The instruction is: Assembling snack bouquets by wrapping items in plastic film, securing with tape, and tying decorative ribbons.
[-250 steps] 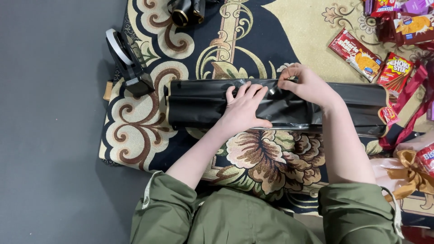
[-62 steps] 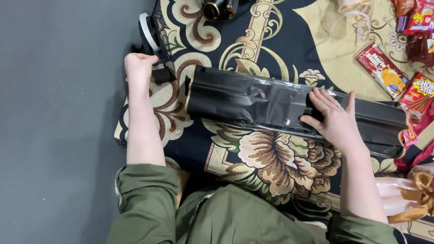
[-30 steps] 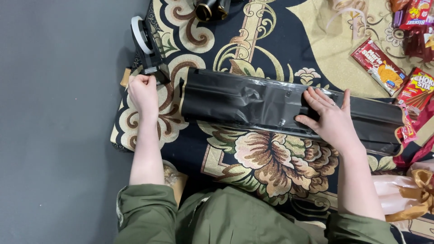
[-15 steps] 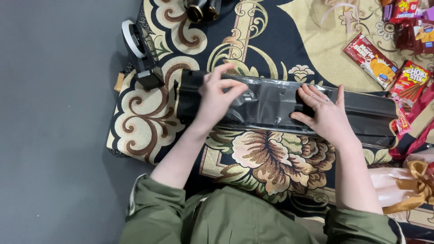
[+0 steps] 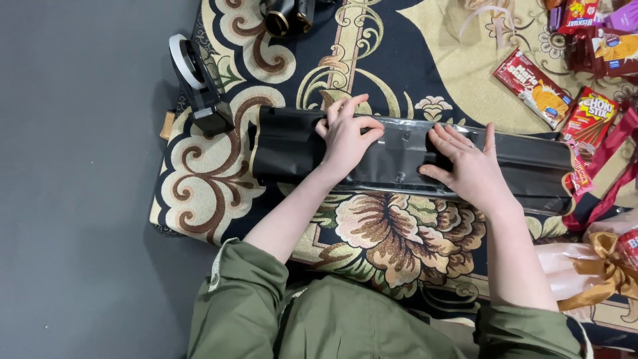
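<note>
A patterned rug [image 5: 399, 233] spreads over the grey floor [image 5: 73, 199], and across its middle lies a long package wrapped in black plastic [image 5: 405, 156], already rolled shut along most of its length; the seam looks closed under a clear strip, while the ends appear still open, so the wrapping seems well along but not finished. The left hand [image 5: 345, 136] presses flat on the package left of centre, fingers spread and gripping nothing. The right hand [image 5: 468, 166] lies open-palmed further right, holding the fold down. A tape dispenser [image 5: 199, 83] stands just beside the package's left end; snack packets [image 5: 565, 86] lie scattered at upper right.
</note>
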